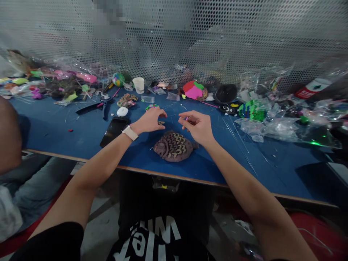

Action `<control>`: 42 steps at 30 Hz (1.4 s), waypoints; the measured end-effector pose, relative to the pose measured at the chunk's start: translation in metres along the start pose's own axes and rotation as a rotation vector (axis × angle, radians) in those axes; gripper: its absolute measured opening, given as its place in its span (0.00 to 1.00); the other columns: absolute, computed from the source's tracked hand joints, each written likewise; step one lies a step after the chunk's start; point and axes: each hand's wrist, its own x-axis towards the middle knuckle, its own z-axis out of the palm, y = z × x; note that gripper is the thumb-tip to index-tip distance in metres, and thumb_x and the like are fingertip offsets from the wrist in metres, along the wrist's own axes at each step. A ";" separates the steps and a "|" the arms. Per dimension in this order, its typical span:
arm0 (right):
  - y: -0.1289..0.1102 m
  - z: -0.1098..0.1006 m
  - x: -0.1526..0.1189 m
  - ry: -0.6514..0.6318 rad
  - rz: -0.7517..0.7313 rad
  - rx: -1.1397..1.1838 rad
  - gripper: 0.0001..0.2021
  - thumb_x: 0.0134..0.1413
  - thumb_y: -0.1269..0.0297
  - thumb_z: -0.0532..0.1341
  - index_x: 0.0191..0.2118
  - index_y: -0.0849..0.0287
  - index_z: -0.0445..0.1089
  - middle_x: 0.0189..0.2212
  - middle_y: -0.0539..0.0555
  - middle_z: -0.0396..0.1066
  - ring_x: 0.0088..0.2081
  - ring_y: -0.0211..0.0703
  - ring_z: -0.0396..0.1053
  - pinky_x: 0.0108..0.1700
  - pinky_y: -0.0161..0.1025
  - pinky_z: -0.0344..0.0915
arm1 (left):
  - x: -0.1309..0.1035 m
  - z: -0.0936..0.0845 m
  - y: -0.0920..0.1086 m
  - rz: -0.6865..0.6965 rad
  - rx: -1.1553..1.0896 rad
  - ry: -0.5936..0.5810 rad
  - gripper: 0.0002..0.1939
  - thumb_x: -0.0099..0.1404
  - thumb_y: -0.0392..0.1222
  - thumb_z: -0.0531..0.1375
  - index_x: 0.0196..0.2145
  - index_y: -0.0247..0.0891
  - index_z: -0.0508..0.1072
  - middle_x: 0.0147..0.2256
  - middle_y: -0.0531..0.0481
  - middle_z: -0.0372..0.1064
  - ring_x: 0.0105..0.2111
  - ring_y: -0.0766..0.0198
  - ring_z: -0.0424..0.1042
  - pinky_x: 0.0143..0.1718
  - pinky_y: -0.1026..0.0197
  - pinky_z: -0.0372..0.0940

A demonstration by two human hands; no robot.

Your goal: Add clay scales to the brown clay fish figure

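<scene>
The clay fish (175, 148) stretches from head at nine o'clock to tail at three, left hand (149, 121) half spread, right hand (200, 127) pinching a pinkish stick (186, 119).

Rough, matt clay fish (174, 146)

Blue-topped table (231, 163): one brown clay fish (174, 148) near the front edge; one black phone (113, 127) to its left. Toward the back: one white cup (139, 86), one multicoloured ball (118, 79), one black bowl (226, 94). At right: clear plastic bags (282, 127).
</scene>
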 end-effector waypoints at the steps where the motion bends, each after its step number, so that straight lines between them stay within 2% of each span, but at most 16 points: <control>1: 0.001 0.000 0.000 0.005 -0.003 -0.003 0.19 0.62 0.43 0.77 0.47 0.52 0.87 0.38 0.53 0.85 0.25 0.40 0.76 0.30 0.43 0.75 | 0.000 0.001 0.006 0.051 -0.034 0.006 0.24 0.67 0.50 0.73 0.56 0.38 0.80 0.55 0.39 0.77 0.56 0.46 0.76 0.61 0.44 0.70; 4: 0.001 0.000 0.000 0.014 -0.004 -0.011 0.20 0.65 0.40 0.75 0.46 0.52 0.88 0.33 0.52 0.84 0.25 0.41 0.76 0.28 0.42 0.72 | -0.003 0.007 0.026 0.159 -0.139 -0.024 0.21 0.79 0.56 0.61 0.55 0.39 0.82 0.56 0.38 0.77 0.56 0.48 0.76 0.64 0.43 0.68; 7: -0.002 0.001 0.000 0.022 -0.015 -0.028 0.22 0.66 0.36 0.73 0.41 0.53 0.87 0.28 0.51 0.81 0.25 0.41 0.76 0.29 0.42 0.72 | -0.007 0.012 0.045 0.212 -0.123 -0.117 0.27 0.83 0.62 0.55 0.46 0.39 0.85 0.55 0.38 0.80 0.58 0.46 0.75 0.68 0.41 0.65; 11: -0.006 0.003 0.000 0.037 -0.010 -0.019 0.23 0.61 0.37 0.76 0.37 0.54 0.85 0.28 0.51 0.82 0.24 0.40 0.75 0.28 0.41 0.72 | -0.012 0.014 0.057 0.235 -0.110 -0.156 0.27 0.80 0.65 0.58 0.48 0.38 0.85 0.61 0.36 0.77 0.62 0.42 0.73 0.70 0.39 0.63; 13: -0.008 0.004 0.000 0.050 -0.012 -0.011 0.23 0.59 0.37 0.77 0.36 0.54 0.84 0.29 0.51 0.82 0.24 0.40 0.75 0.28 0.41 0.72 | -0.012 0.012 0.057 0.231 -0.154 -0.161 0.26 0.78 0.63 0.61 0.49 0.36 0.83 0.59 0.35 0.77 0.61 0.42 0.74 0.68 0.39 0.65; 15: -0.009 0.004 0.000 0.068 -0.020 -0.001 0.23 0.58 0.36 0.78 0.36 0.54 0.84 0.28 0.51 0.82 0.24 0.40 0.75 0.27 0.40 0.71 | -0.010 0.009 0.057 0.209 -0.228 -0.146 0.24 0.75 0.61 0.64 0.50 0.36 0.80 0.55 0.36 0.79 0.56 0.45 0.77 0.63 0.43 0.68; 17: -0.012 0.002 0.000 0.094 -0.044 -0.010 0.25 0.60 0.34 0.76 0.35 0.54 0.85 0.29 0.51 0.82 0.23 0.39 0.75 0.27 0.40 0.71 | -0.009 0.004 0.058 0.171 -0.328 -0.155 0.22 0.73 0.61 0.66 0.47 0.37 0.79 0.47 0.41 0.80 0.47 0.52 0.78 0.53 0.50 0.70; 19: -0.015 -0.001 0.001 0.115 -0.085 -0.044 0.26 0.65 0.33 0.72 0.35 0.53 0.85 0.29 0.52 0.83 0.24 0.39 0.76 0.28 0.40 0.71 | -0.008 0.000 0.060 0.125 -0.437 -0.206 0.21 0.73 0.62 0.66 0.42 0.38 0.78 0.38 0.46 0.78 0.37 0.59 0.74 0.43 0.55 0.67; 21: -0.015 -0.005 0.003 0.131 -0.118 -0.081 0.26 0.68 0.33 0.70 0.35 0.53 0.85 0.29 0.52 0.83 0.24 0.39 0.76 0.29 0.41 0.72 | -0.008 -0.002 0.063 0.074 -0.518 -0.257 0.22 0.72 0.63 0.67 0.40 0.38 0.77 0.34 0.48 0.76 0.34 0.61 0.72 0.39 0.57 0.65; 25: -0.010 -0.011 0.005 0.159 -0.126 -0.107 0.23 0.64 0.35 0.73 0.37 0.52 0.86 0.30 0.51 0.83 0.25 0.40 0.77 0.28 0.41 0.72 | -0.009 -0.001 0.064 -0.025 -0.594 -0.288 0.23 0.68 0.61 0.72 0.48 0.39 0.81 0.47 0.43 0.82 0.43 0.55 0.79 0.45 0.54 0.69; 27: -0.007 -0.011 0.006 0.173 -0.146 -0.104 0.20 0.62 0.38 0.76 0.38 0.51 0.87 0.31 0.51 0.83 0.25 0.41 0.77 0.27 0.41 0.73 | -0.009 -0.001 0.064 -0.037 -0.630 -0.291 0.25 0.68 0.60 0.73 0.52 0.39 0.83 0.50 0.42 0.83 0.48 0.53 0.80 0.49 0.53 0.70; 30: -0.004 -0.011 0.005 0.240 -0.240 -0.119 0.13 0.64 0.46 0.78 0.40 0.49 0.88 0.35 0.50 0.85 0.26 0.41 0.78 0.29 0.42 0.75 | -0.007 -0.001 0.064 -0.078 -0.708 -0.238 0.22 0.70 0.59 0.71 0.50 0.39 0.85 0.47 0.43 0.84 0.46 0.54 0.79 0.49 0.53 0.70; 34: -0.006 -0.014 0.004 0.284 -0.360 -0.230 0.06 0.67 0.53 0.76 0.44 0.46 0.88 0.41 0.50 0.87 0.31 0.42 0.81 0.31 0.41 0.77 | -0.004 0.004 0.062 -0.219 -0.854 -0.049 0.20 0.70 0.58 0.72 0.47 0.37 0.84 0.47 0.41 0.82 0.45 0.55 0.78 0.45 0.53 0.70; 39: -0.009 -0.015 0.004 0.180 -0.321 -0.391 0.12 0.77 0.54 0.65 0.49 0.49 0.87 0.46 0.54 0.87 0.31 0.42 0.81 0.32 0.42 0.78 | -0.001 0.016 0.056 -0.264 -0.962 0.052 0.20 0.70 0.55 0.72 0.48 0.36 0.82 0.47 0.41 0.81 0.45 0.56 0.78 0.44 0.54 0.71; 42: -0.008 -0.015 0.004 0.148 -0.340 -0.425 0.11 0.76 0.57 0.65 0.49 0.50 0.88 0.47 0.54 0.87 0.36 0.46 0.84 0.36 0.43 0.80 | 0.000 0.019 0.056 -0.228 -0.951 0.118 0.19 0.70 0.54 0.72 0.48 0.36 0.82 0.47 0.42 0.80 0.44 0.58 0.76 0.44 0.56 0.71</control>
